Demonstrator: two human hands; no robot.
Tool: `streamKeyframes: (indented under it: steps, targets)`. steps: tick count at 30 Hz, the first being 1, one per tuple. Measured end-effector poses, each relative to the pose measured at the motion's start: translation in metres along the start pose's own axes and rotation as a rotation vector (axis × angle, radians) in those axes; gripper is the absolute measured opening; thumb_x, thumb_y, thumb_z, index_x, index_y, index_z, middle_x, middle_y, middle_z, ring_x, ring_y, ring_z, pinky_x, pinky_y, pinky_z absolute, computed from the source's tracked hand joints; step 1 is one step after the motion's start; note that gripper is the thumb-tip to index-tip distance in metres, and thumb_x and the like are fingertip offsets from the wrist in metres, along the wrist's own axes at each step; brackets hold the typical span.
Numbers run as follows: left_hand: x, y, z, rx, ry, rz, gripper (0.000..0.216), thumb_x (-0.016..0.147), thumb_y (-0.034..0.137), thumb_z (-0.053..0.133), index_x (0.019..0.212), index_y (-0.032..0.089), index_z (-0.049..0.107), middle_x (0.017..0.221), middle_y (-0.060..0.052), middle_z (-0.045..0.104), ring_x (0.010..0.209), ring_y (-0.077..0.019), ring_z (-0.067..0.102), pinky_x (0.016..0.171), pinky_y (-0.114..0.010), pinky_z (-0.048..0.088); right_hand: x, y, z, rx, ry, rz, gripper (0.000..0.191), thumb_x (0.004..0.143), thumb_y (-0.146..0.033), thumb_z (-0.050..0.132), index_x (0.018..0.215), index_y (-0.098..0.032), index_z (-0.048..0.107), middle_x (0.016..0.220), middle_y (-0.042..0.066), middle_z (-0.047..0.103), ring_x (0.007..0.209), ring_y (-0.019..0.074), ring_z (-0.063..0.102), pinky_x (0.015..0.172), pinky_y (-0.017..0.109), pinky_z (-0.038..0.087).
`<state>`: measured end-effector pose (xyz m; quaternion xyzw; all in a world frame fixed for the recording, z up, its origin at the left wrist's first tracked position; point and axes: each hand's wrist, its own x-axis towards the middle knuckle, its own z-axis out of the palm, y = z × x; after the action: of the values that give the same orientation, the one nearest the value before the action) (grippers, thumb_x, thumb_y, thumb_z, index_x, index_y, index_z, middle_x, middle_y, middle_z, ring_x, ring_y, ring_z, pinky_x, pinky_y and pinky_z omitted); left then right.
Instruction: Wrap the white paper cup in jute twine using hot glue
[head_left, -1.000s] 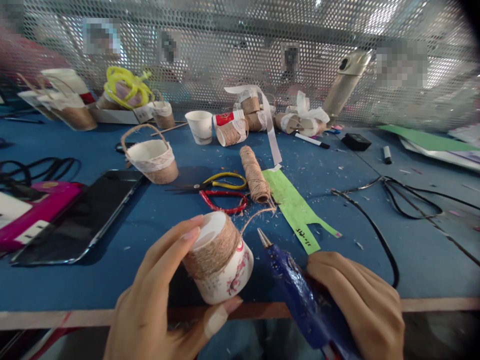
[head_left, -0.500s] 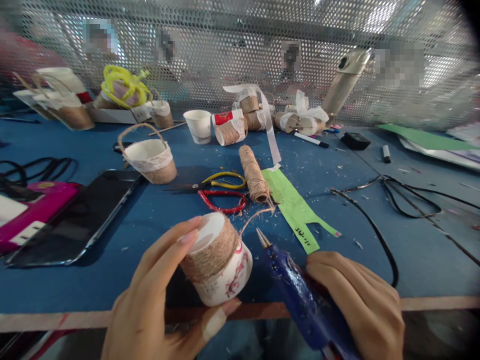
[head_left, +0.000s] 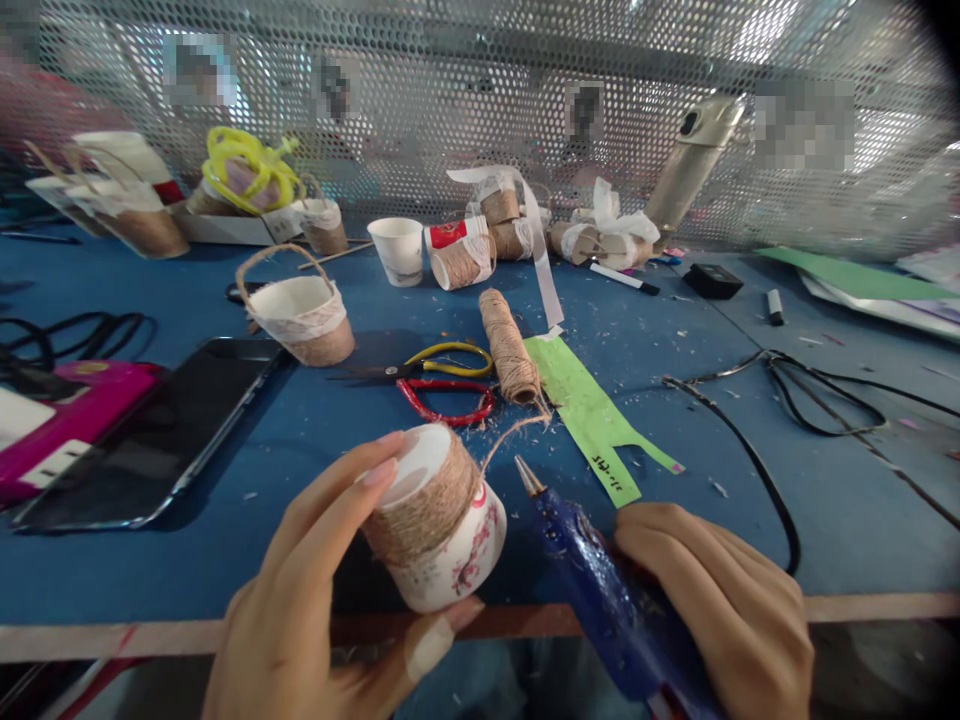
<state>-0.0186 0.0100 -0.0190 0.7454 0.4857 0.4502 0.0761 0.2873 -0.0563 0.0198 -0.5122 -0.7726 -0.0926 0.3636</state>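
Gripped between the thumb and fingers of my left hand [head_left: 300, 590] is a tilted paper cup [head_left: 469, 545] with a red flower print. Jute twine [head_left: 424, 505] is wound around part of it, and a loose strand runs to the twine roll [head_left: 510, 345] lying behind. My right hand [head_left: 712, 590] is closed around a blue glue gun [head_left: 592, 590]; its metal nozzle points at the cup but stays apart from it. Scissors [head_left: 442, 372] with one yellow and one red handle lie beyond the cup. Beside the roll is a green paper strip [head_left: 581, 415].
A small twine basket [head_left: 304, 320] and a phone [head_left: 161, 430] are at left, near a pink power strip [head_left: 82, 420]. Several cups and twine-wrapped pieces stand before the perforated metal screen [head_left: 450, 110]. A black cable [head_left: 750, 470] crosses the right side.
Almost nothing differs. The view has shifted very slightly, while both hands keep the same hold on the cup and the glue gun.
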Motion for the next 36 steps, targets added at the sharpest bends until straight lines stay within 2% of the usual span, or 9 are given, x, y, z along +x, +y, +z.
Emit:
streamKeyframes:
  steps: [4,6,18,20,23,28,30,33,36]
  targets:
    - [-0.001,-0.001,-0.005,-0.048,-0.056,0.063,0.089,0.103,0.062,0.094,0.182,0.047,0.057,0.180,-0.008,0.073,0.157,-0.0382,0.082,0.121,-0.051,0.080,-0.003,0.004,-0.001,-0.005,-0.002,-0.003,0.053,0.134,-0.064,0.034,0.125,-0.023,0.066,0.102,0.006,0.081,0.083,0.0212,0.084,0.077,0.034,0.058]
    - [-0.001,0.000,-0.007,-0.059,-0.072,0.078,0.088,0.107,0.060,0.091,0.186,0.047,0.053,0.182,-0.007,0.071,0.158,-0.0370,0.081,0.124,-0.051,0.078,-0.004,0.004,-0.001,-0.013,0.007,0.005,0.057,0.134,-0.068,0.030,0.125,-0.023,0.066,0.102,0.006,0.081,0.083,0.0206,0.084,0.078,0.034,0.058]
    - [-0.003,0.004,-0.007,-0.088,-0.047,0.150,0.088,0.110,0.053,0.089,0.189,0.050,0.049,0.180,-0.007,0.075,0.157,-0.0406,0.082,0.113,-0.057,0.083,0.004,0.000,-0.004,-0.022,0.015,-0.052,0.024,0.129,-0.031,0.045,0.121,-0.021,0.066,0.100,0.004,0.079,0.084,0.0180,0.084,0.079,0.033,0.059]
    - [-0.005,0.003,-0.008,-0.089,-0.047,0.159,0.089,0.110,0.051,0.090,0.189,0.050,0.049,0.179,-0.005,0.075,0.158,-0.0377,0.082,0.105,-0.048,0.086,0.004,-0.001,-0.004,-0.022,0.023,-0.056,0.021,0.128,-0.028,0.049,0.120,-0.021,0.066,0.099,0.004,0.079,0.083,0.0179,0.083,0.078,0.032,0.059]
    - [-0.009,0.003,-0.009,-0.104,-0.034,0.162,0.092,0.108,0.049,0.092,0.189,0.052,0.048,0.180,-0.001,0.075,0.157,-0.0338,0.082,0.084,-0.034,0.086,0.001,0.001,-0.003,-0.021,0.033,-0.055,0.017,0.126,-0.025,0.053,0.120,-0.020,0.068,0.100,0.004,0.080,0.083,0.0176,0.082,0.079,0.031,0.060]
    - [-0.014,0.007,-0.008,-0.146,-0.029,0.118,0.093,0.107,0.045,0.093,0.187,0.057,0.048,0.179,0.000,0.075,0.155,-0.0348,0.083,0.071,-0.029,0.084,-0.007,0.006,-0.004,-0.035,0.027,-0.062,0.018,0.118,-0.009,0.057,0.125,-0.016,0.072,0.106,0.006,0.080,0.090,0.0173,0.083,0.088,0.030,0.062]
    - [-0.014,0.008,-0.008,-0.150,-0.030,0.107,0.093,0.106,0.048,0.094,0.187,0.058,0.049,0.178,-0.001,0.077,0.152,-0.0368,0.085,0.072,-0.032,0.085,-0.009,0.006,-0.004,-0.027,0.010,-0.065,0.016,0.119,-0.012,0.057,0.124,-0.017,0.072,0.106,0.007,0.080,0.089,0.0181,0.084,0.087,0.031,0.063]
    - [-0.012,0.008,-0.008,-0.141,-0.029,0.093,0.092,0.105,0.049,0.094,0.186,0.057,0.051,0.178,-0.004,0.077,0.151,-0.0422,0.086,0.081,-0.044,0.088,-0.010,0.001,0.000,-0.010,-0.017,-0.048,0.016,0.121,-0.020,0.056,0.123,-0.017,0.072,0.105,0.007,0.079,0.090,0.0191,0.083,0.087,0.032,0.062]
    - [-0.012,0.007,-0.009,-0.109,-0.024,0.095,0.089,0.106,0.051,0.092,0.186,0.055,0.052,0.176,-0.004,0.078,0.150,-0.0414,0.087,0.096,-0.051,0.088,-0.010,-0.005,0.005,-0.030,0.110,0.067,0.018,0.122,-0.024,0.054,0.121,-0.018,0.072,0.104,0.008,0.077,0.088,0.0213,0.079,0.088,0.036,0.060]
